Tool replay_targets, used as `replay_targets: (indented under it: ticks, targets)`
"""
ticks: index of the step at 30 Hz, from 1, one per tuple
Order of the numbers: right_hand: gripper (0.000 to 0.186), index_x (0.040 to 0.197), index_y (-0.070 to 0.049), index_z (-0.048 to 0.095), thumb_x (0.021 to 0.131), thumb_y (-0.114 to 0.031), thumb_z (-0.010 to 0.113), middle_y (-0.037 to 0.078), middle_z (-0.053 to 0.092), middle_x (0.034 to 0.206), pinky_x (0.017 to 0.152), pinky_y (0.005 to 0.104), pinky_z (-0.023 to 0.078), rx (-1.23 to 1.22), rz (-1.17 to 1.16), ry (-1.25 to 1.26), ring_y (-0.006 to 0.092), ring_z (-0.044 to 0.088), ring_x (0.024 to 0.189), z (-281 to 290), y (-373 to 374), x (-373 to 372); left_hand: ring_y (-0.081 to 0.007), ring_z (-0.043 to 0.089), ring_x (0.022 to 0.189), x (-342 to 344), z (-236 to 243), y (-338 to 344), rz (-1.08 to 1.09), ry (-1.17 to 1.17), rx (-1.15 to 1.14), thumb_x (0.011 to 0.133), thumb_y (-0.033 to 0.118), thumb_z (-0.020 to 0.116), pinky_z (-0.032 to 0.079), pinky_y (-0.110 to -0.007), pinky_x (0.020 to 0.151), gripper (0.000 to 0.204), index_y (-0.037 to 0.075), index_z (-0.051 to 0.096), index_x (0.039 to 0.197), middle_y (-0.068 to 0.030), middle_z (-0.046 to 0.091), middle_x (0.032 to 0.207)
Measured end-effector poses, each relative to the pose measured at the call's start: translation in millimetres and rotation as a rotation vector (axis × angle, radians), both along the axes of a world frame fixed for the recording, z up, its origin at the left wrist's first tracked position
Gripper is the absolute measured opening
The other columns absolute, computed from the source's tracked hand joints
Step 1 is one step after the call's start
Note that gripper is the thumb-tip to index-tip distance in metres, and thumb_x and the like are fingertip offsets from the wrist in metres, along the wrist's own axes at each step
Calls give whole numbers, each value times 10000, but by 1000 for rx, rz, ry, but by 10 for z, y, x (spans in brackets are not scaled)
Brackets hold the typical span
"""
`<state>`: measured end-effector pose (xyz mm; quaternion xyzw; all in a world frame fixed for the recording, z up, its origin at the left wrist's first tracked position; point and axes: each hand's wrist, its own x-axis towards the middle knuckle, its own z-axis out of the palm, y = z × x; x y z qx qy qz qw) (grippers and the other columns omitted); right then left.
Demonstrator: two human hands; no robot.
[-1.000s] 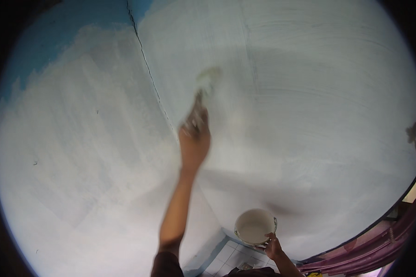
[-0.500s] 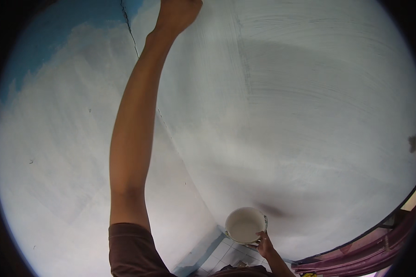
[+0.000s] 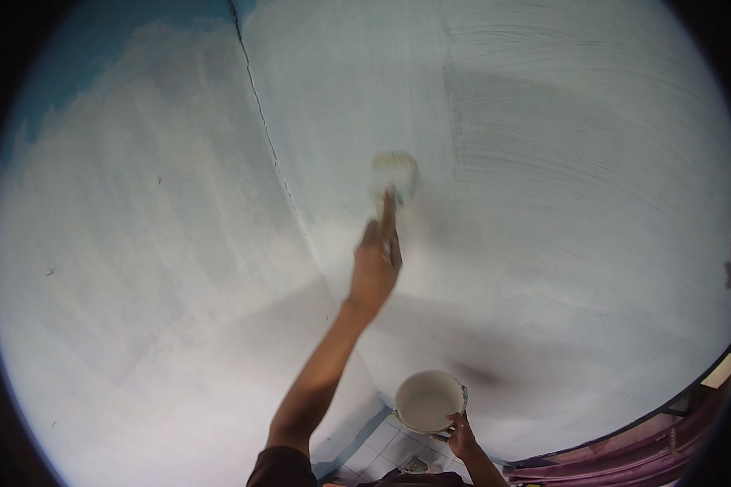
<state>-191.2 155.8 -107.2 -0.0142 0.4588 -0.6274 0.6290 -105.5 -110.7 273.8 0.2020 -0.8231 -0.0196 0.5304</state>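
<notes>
My left hand (image 3: 375, 264) is closed round the handle of a wide paintbrush (image 3: 395, 172), with one finger stretched along it. The brush's pale bristles point upward against the white wall (image 3: 536, 243), just right of the corner; motion blurs it slightly. Low in the view, my right hand (image 3: 462, 439) grips the rim of a round white bucket (image 3: 404, 393), thumb over the edge. Pale, whitish liquid lies inside the bucket.
A dark jagged crack (image 3: 260, 109) runs down the wall corner. Blue paint (image 3: 81, 73) covers the upper left wall. Below are white floor tiles (image 3: 378, 438); a purple curtain (image 3: 625, 454) hangs at the lower right.
My left hand has come down from the top edge of the view, bringing the paintbrush into sight. The right hand and bucket stay almost in place.
</notes>
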Motion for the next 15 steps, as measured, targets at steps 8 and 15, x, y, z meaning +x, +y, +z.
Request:
replay_targets:
  ticks: [8,15]
  targets:
    - [753,1442,-196,316,788,-288,677,171,399,1353,916,590,502,-49,-11,26,384,455,1242,-26,34,29,-322,561,682,147,-1074,401,-99,10,229,967,-8,520,486,-406,655,553,37,405,1507,-233,561,796]
    - [724,1419,-173,315,793,-258,670,189,412,1308,865,586,540,14,-67,-13,394,481,1198,-55,50,44,-128,462,653,473,810,211,-169,191,15,1016,11,492,453,-256,619,438,57,508,1451,-105,528,743]
